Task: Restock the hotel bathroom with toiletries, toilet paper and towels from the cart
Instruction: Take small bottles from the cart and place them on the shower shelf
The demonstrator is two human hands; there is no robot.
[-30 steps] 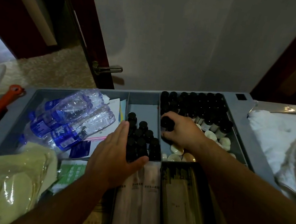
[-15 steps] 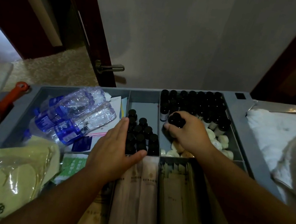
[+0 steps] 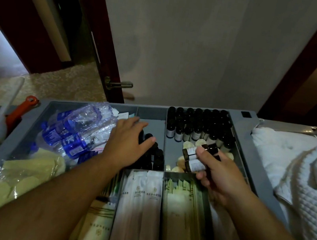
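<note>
Blue-labelled water bottles (image 3: 72,133) lie at the tray's (image 3: 251,155) left; their print is unreadable. My left hand (image 3: 129,142) rests spread over black-capped bottles (image 3: 156,156). My right hand (image 3: 221,177) grips two small dark toiletry bottles (image 3: 195,156) above the soaps (image 3: 189,145), white labels illegible.

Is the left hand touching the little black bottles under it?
Touching. The head view shows the left hand lying flat on the small black bottles, fingers draped over their caps.

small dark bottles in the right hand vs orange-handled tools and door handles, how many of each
small dark labelled bottles held in the right hand: 2
orange-handled tool left of the grey cart tray: 1
metal lever door handle: 1
total: 4
</note>
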